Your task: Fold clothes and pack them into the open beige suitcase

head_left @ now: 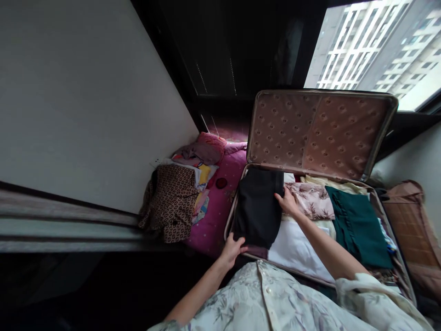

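A folded black garment [259, 209] lies at the left end of an open suitcase [320, 133]. At its near left corner, by the suitcase rim, is my left hand [232, 251], its fingers apart and touching the cloth. My right hand [288, 203] has its thumb on the garment's right edge and the other fingers beside that edge, closed on the cloth. Right of the black garment are a pink leaf-patterned garment [312, 201], folded white cloth [298, 250] and a dark green folded garment [360, 225]. A maroon cloth [257, 251] shows under the black one.
The suitcase stands on a magenta sheet [210, 232]. To its left are a brown patterned garment [175, 197], a heap of coloured clothes [203, 156] and a small dark red round object [221, 183]. A brown bag-like item [413, 220] lies at right, below a window [372, 50].
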Demonstrator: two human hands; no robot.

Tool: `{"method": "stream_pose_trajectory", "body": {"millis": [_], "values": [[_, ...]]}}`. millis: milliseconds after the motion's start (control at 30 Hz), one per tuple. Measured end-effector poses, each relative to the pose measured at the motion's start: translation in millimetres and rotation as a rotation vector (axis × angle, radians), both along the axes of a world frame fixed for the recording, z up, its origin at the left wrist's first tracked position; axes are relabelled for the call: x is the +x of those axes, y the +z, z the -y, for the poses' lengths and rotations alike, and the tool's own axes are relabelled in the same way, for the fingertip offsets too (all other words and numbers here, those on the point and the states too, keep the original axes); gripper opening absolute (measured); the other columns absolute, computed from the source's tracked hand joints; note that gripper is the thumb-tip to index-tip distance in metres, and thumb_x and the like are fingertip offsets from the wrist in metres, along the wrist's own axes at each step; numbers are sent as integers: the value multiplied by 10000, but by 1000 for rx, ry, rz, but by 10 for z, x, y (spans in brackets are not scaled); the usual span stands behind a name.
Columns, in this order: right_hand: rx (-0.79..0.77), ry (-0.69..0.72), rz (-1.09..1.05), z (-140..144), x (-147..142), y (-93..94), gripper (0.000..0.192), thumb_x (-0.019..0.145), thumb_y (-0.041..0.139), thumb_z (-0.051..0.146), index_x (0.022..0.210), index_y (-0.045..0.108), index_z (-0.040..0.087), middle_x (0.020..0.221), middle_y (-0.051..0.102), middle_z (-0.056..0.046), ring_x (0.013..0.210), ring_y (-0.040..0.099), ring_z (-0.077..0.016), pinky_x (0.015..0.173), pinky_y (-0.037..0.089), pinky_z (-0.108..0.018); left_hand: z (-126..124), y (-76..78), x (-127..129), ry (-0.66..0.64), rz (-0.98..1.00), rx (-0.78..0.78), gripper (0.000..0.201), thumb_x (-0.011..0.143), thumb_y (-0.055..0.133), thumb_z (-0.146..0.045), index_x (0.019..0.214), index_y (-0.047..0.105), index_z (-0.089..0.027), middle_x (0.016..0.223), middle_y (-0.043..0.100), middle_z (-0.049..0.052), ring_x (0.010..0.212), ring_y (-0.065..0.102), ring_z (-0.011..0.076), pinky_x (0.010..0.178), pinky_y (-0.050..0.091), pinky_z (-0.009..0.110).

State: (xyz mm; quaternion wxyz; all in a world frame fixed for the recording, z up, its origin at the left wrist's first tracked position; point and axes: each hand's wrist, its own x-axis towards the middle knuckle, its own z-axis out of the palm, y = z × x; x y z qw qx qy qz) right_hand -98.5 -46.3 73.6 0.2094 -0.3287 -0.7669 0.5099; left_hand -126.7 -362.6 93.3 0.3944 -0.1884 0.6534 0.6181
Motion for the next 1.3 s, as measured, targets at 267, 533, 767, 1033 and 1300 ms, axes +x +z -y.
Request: {"method": "stream_pose_trajectory", "body": {"millis": [267,533,767,1033,1300], "values": [[812,170,198,135,-86,378,674,992,513,509,1597,361,254,1712,163,-149,1563,98,-430,1192,195,-642,-310,594,-108,-583,-1007,-110,753,678,899,-304,1386,642,-291,1675,299,120,1576,70,440,1271,20,592],[753,328,625,192,-414,-335,680,989,439,640,1610,327,389,1741,56,-88,1576,33,-420,1204,161,-610,-821,-281,-132,-1258,-1151,-615,1155,650,817,-714,1619,247,-448,1739,-9,105,1533,-126,542,1099,8,852],[809,348,663,160,-363,-370,653,1010,363,629,1617,293,400,1743,54,-76,1571,68,-409,1191,180,-606,-795,-283,-123,-1316,-1158,-620,1166,692,722,-796,1640,149,-429,1734,-67,121,1520,-141,564,1072,36,878],[981,339,781,71,-430,-347,672,1000,320,638,1598,370,334,1672,256,-192,1529,209,-452,1144,234,-623,-491,37,-376,-1190,-1115,-113,971,768,629,-813,1583,402,-336,1716,163,135,1551,51,520,1130,164,797],[1062,192,542,764,-235,11,589,1014,287,415,1522,455,169,1566,383,-249,1485,298,-397,1080,347,-613,1173,-409,-1568,-191,-1093,-627,631,854,698,-324,1453,538,-205,1487,493,198,1431,436,359,1174,367,558]]}}
